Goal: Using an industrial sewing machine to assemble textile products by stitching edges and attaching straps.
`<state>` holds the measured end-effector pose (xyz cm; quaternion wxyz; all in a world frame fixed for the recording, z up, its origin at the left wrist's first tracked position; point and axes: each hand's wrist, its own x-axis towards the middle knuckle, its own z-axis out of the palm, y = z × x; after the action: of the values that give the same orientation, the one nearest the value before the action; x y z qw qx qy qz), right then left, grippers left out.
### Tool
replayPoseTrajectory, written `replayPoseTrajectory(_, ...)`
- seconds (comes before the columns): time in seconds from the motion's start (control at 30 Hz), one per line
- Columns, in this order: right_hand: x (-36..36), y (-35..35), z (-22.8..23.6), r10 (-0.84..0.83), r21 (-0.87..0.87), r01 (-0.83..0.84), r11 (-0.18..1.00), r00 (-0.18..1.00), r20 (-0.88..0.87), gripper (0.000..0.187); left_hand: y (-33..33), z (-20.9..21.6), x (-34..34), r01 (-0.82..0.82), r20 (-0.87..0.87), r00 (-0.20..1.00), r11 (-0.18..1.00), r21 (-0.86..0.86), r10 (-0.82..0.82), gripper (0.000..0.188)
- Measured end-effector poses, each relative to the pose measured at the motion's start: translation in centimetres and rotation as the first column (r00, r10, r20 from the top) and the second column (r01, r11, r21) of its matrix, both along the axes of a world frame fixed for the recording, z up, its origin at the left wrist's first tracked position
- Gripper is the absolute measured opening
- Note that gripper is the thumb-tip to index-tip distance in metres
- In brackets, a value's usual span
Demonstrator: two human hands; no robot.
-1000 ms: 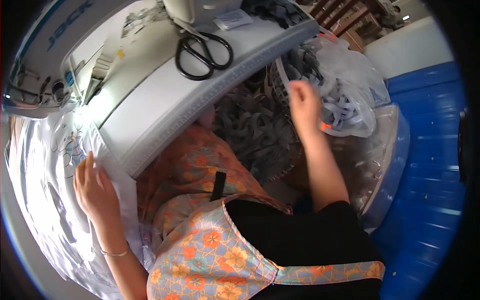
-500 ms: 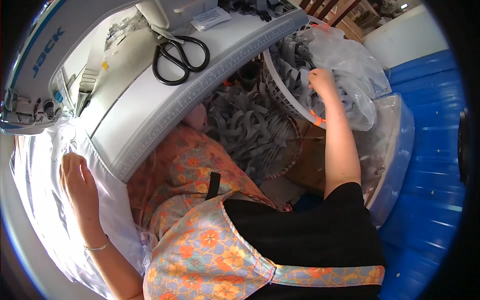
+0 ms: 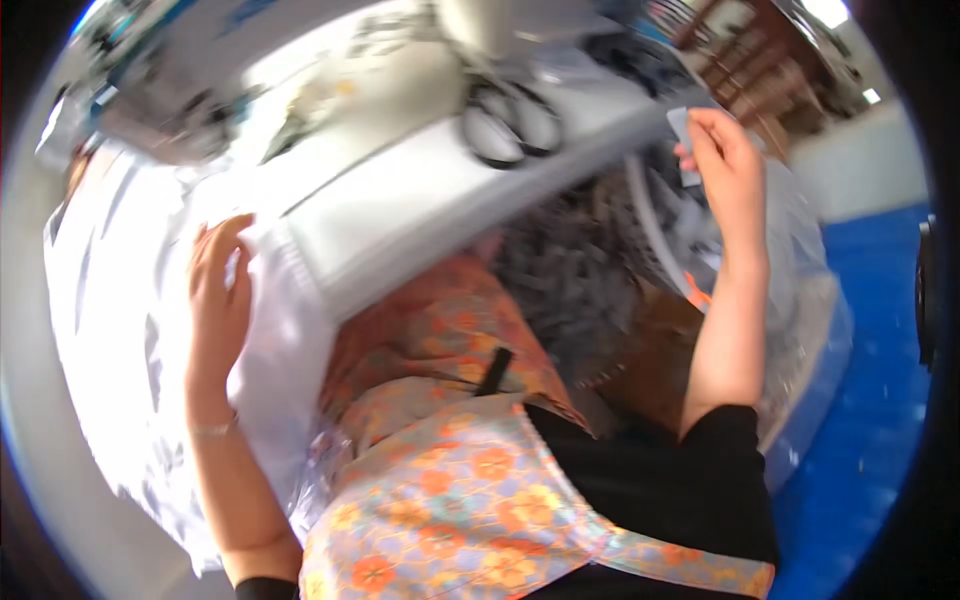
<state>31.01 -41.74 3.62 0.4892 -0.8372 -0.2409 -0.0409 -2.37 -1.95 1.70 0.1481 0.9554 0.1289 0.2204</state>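
Note:
My left hand (image 3: 220,285) lies on a white cloth (image 3: 130,330) beside the sewing machine, its fingers stretched out and somewhat blurred. A gap shows between its thumb and fingers. Raised over the basket at the right, my right hand (image 3: 728,165) pinches a small flat grey strip (image 3: 682,135) between thumb and fingers. Below that hand, more grey strips (image 3: 690,220) lie in a white plastic basket (image 3: 655,235).
Black-handled scissors (image 3: 510,125) rest on the white machine table (image 3: 390,190). A heap of grey strips (image 3: 570,270) sits under the table edge. At the right are a clear plastic bag (image 3: 800,225) and a blue surface (image 3: 880,330).
My right hand has come up out of the basket with a grey strip in it. The view has turned, shifting the table and scissors rightward. My left hand stays on the white cloth.

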Motion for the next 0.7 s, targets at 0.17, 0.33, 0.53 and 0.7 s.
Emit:
replayPoseTrajectory(0.17, -9.9, 18.7, -1.4, 0.636, -0.074, -0.647, 0.759, 0.711, 0.298, 0.018, 3.3, 2.5, 1.0, 0.078, 0.154, 0.987, 0.716, -0.694, 0.042, 0.011)
replayPoseTrajectory(0.33, -21.0, 33.0, -5.1, 0.841, -0.251, -0.877, 0.41, 0.257, 0.477, 0.021, 3.0, 4.5, 2.3, 0.007, 0.055, 0.998, 0.847, -0.531, 0.026, 0.018)
replayPoseTrajectory(0.53, -22.3, 30.3, -5.8, 0.906, -0.351, -0.895, 0.276, 0.119, 0.407, 0.016, 1.5, 3.4, 0.1, -0.078, -0.056, 0.997, 0.716, -0.694, 0.054, 0.021)
replayPoseTrajectory(0.7, -18.3, 28.2, -4.3, 0.767, -0.319, -0.778, 0.541, 0.3, 0.567, 0.043, 2.4, 3.1, -0.1, -0.019, 0.029, 0.998, 0.703, -0.711, 0.056, 0.022)
